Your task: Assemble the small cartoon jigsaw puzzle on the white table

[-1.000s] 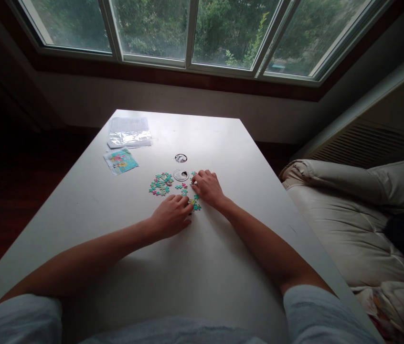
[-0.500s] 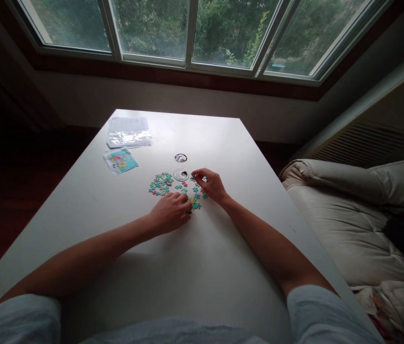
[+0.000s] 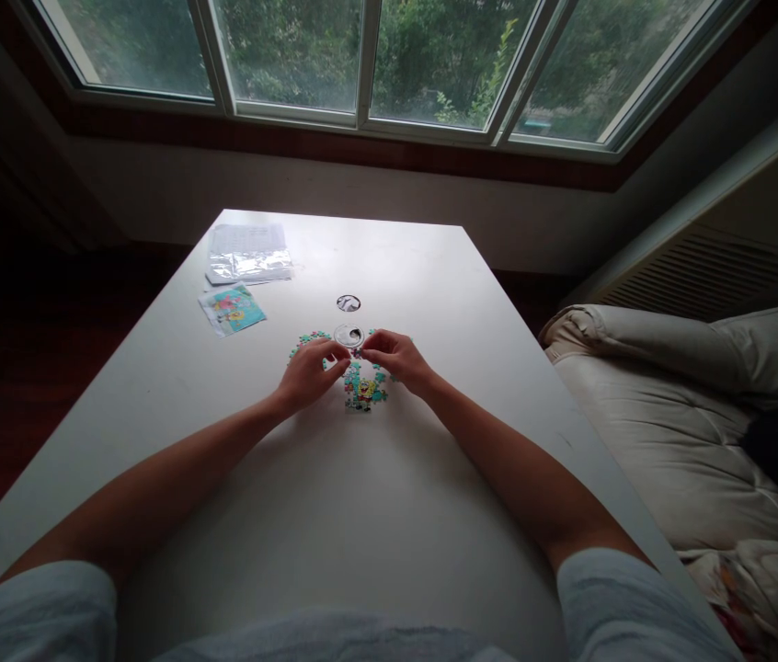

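Note:
A partly joined jigsaw puzzle (image 3: 365, 393) with a yellow cartoon figure lies on the white table. Just beyond it, my two hands nearly meet. My right hand (image 3: 399, 357) pinches a small jigsaw puzzle piece (image 3: 357, 353), dark and pinkish, at its fingertips. Facing it from the other side, my left hand (image 3: 310, 375) is closed in a pinch; whatever is at its fingertips is too small to make out. Loose puzzle pieces (image 3: 303, 342) lie behind my left hand, partly hidden by it. A few more lie close to my right hand.
A round silvery disc (image 3: 348, 336) sits just past my fingertips, with a smaller disc (image 3: 348, 303) behind it. At the table's far left are a colourful picture sheet (image 3: 233, 310) and a clear plastic sleeve (image 3: 249, 254). A cushioned beige seat (image 3: 651, 423) stands to the right.
My left hand has left the joined puzzle and moved up toward the middle, uncovering the yellow figure. My right hand first moved away with a piece, then came back left to meet it.

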### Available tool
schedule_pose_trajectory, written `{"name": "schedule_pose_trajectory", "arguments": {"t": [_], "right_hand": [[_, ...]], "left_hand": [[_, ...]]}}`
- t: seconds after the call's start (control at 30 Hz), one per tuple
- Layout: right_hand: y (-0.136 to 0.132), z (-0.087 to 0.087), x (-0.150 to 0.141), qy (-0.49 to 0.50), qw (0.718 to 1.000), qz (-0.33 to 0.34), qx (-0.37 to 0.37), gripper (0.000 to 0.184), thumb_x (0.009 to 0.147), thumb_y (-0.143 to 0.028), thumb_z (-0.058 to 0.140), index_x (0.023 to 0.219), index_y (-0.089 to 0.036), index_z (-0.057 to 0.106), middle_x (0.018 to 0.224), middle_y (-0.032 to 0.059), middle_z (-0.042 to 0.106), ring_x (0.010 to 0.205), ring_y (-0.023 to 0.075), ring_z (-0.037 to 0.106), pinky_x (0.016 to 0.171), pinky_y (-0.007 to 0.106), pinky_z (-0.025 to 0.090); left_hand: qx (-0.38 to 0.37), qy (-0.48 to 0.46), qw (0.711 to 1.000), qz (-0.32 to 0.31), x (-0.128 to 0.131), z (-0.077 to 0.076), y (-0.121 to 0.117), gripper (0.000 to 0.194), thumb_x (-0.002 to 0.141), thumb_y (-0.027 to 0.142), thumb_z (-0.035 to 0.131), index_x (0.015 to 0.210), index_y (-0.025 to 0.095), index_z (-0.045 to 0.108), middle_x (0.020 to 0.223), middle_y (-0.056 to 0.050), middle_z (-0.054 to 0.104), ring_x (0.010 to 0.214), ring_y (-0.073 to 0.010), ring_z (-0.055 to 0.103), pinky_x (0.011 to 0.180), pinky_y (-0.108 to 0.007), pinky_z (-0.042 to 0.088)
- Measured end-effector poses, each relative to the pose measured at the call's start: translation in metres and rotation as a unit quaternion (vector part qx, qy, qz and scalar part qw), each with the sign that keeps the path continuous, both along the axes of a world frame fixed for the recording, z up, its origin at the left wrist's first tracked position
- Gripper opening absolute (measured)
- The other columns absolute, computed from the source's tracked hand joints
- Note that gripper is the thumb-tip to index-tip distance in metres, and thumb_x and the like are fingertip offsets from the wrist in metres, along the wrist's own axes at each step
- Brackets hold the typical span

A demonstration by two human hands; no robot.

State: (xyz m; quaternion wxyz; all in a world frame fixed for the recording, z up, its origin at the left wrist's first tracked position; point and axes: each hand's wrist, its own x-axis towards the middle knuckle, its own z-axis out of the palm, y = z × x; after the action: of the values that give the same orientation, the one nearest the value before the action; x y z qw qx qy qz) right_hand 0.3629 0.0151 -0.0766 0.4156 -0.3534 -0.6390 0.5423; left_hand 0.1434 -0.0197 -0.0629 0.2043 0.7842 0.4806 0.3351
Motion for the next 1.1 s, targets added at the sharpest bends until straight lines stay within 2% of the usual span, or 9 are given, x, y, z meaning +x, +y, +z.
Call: {"name": "schedule_pose_trajectory", "arguments": {"t": [0.2, 0.4, 0.57, 0.7, 0.83, 0.93, 1.1], "right_hand": [[-0.007, 0.004, -0.005, 0.021, 0.998, 0.029, -0.046, 0.022, 0.073, -0.031, 0.081, 0.084, -0.016, 0.068, 0.078, 0.0034, 0.074, 0.077, 0.0169, 0.067, 0.073, 0.030, 0.050], [-0.006, 0.003, -0.005, -0.007, 0.999, 0.024, -0.044, 0.019, 0.075, -0.030, 0.077, 0.086, -0.017, 0.068, 0.074, 0.0012, 0.070, 0.072, 0.0153, 0.065, 0.070, 0.029, 0.049], [-0.008, 0.003, -0.006, -0.020, 0.998, 0.032, -0.056, 0.021, 0.074, -0.032, 0.078, 0.085, -0.017, 0.068, 0.072, -0.0002, 0.067, 0.069, 0.0139, 0.062, 0.068, 0.027, 0.048], [-0.009, 0.004, -0.007, -0.030, 0.997, 0.038, -0.054, 0.022, 0.075, -0.034, 0.078, 0.084, -0.017, 0.067, 0.071, -0.0007, 0.065, 0.067, 0.0131, 0.059, 0.066, 0.027, 0.046], [-0.008, 0.001, -0.006, -0.059, 0.997, 0.054, -0.020, 0.023, 0.078, -0.038, 0.076, 0.085, -0.017, 0.068, 0.072, -0.0003, 0.064, 0.067, 0.0137, 0.057, 0.064, 0.026, 0.044], [-0.006, 0.000, -0.001, -0.125, 0.991, 0.044, 0.024, 0.022, 0.082, -0.039, 0.071, 0.086, -0.018, 0.068, 0.071, -0.0005, 0.064, 0.066, 0.0140, 0.057, 0.062, 0.026, 0.042], [-0.004, 0.008, 0.010, -0.264, 0.959, 0.027, 0.101, 0.020, 0.084, -0.037, 0.066, 0.079, -0.017, 0.068, 0.066, -0.0020, 0.060, 0.062, 0.0122, 0.050, 0.059, 0.025, 0.034]], "left_hand": [[-0.017, -0.072, 0.997, 0.013, 0.004, -0.002, 0.000, 0.018, 0.093, 0.035, 0.062, 0.091, 0.021, 0.073, 0.084, -0.003, 0.071, 0.081, -0.0167, 0.064, 0.073, -0.028, 0.047], [-0.006, -0.080, 0.997, 0.015, 0.004, -0.004, 0.001, 0.019, 0.093, 0.036, 0.062, 0.088, 0.021, 0.073, 0.083, -0.002, 0.071, 0.079, -0.0162, 0.063, 0.073, -0.029, 0.047], [-0.001, -0.126, 0.992, 0.004, 0.005, -0.004, 0.000, 0.013, 0.091, 0.032, 0.065, 0.095, 0.022, 0.072, 0.087, -0.001, 0.072, 0.079, -0.0152, 0.065, 0.077, -0.029, 0.049], [-0.011, -0.133, 0.991, -0.006, 0.006, -0.001, -0.002, 0.010, 0.088, 0.026, 0.065, 0.095, 0.021, 0.070, 0.088, -0.001, 0.073, 0.079, -0.0141, 0.065, 0.073, -0.027, 0.049], [-0.028, -0.092, 0.995, 0.005, 0.006, 0.003, -0.004, 0.011, 0.086, 0.023, 0.062, 0.093, 0.021, 0.071, 0.080, 0.001, 0.070, 0.071, -0.0122, 0.061, 0.066, -0.024, 0.046], [-0.047, -0.058, 0.997, 0.007, 0.005, 0.006, -0.004, 0.018, 0.086, 0.022, 0.059, 0.098, 0.022, 0.073, 0.078, 0.002, 0.070, 0.070, -0.0122, 0.061, 0.068, -0.025, 0.046], [-0.109, 0.000, 0.994, 0.001, 0.003, 0.007, -0.005, 0.015, 0.081, 0.025, 0.062, 0.090, 0.022, 0.073, 0.080, 0.001, 0.073, 0.071, -0.0142, 0.064, 0.067, -0.025, 0.046]]}}
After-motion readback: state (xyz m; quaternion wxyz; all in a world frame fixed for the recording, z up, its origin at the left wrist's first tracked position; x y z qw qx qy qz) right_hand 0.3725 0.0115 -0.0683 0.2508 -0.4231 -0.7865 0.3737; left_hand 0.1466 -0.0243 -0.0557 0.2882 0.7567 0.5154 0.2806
